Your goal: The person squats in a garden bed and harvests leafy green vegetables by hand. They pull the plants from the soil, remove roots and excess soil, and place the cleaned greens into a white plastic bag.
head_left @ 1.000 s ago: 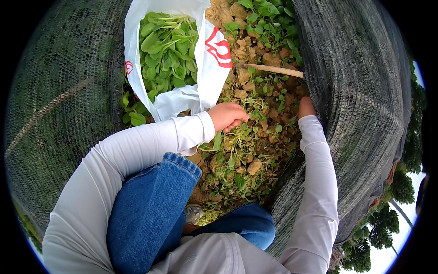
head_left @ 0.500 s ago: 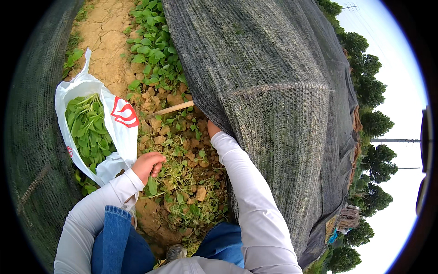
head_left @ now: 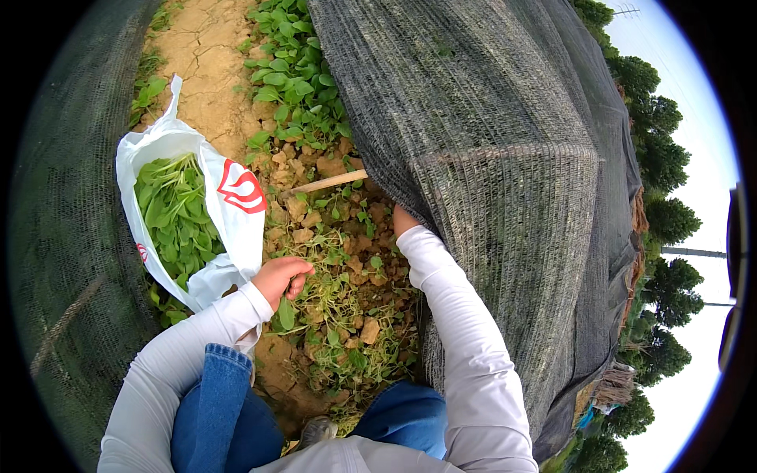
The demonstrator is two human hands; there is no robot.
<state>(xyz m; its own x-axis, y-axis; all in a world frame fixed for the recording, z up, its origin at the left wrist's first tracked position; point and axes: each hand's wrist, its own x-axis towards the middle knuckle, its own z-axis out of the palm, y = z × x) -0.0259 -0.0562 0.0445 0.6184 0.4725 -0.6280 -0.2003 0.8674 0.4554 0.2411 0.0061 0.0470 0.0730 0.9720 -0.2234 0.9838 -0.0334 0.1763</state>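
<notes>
My left hand (head_left: 284,280) is closed in a loose fist over the soil, beside the bag. A green leaf (head_left: 286,314) sticks out below its fingers, its stem running up into the grip. The wrist of my right hand (head_left: 405,221) shows at the edge of the black shade net (head_left: 489,213); its fingers are hidden beneath the net. To the left stands a white plastic bag (head_left: 243,225) with a red mark, its mouth open. Picked leafy greens (head_left: 177,213) fill it, stems mostly toward the far end.
A wooden stick (head_left: 327,183) slants out from under the net, low over cloddy soil. Beyond it grow leafy green plants (head_left: 292,71) beside a cracked dirt path (head_left: 209,39). Another dark net (head_left: 71,213) borders the left. Wilted plant scraps (head_left: 355,347) lie near my knees.
The whole view has shifted slightly, so everything sits farther right. My hands keep nearly the same places relative to the bag and the net.
</notes>
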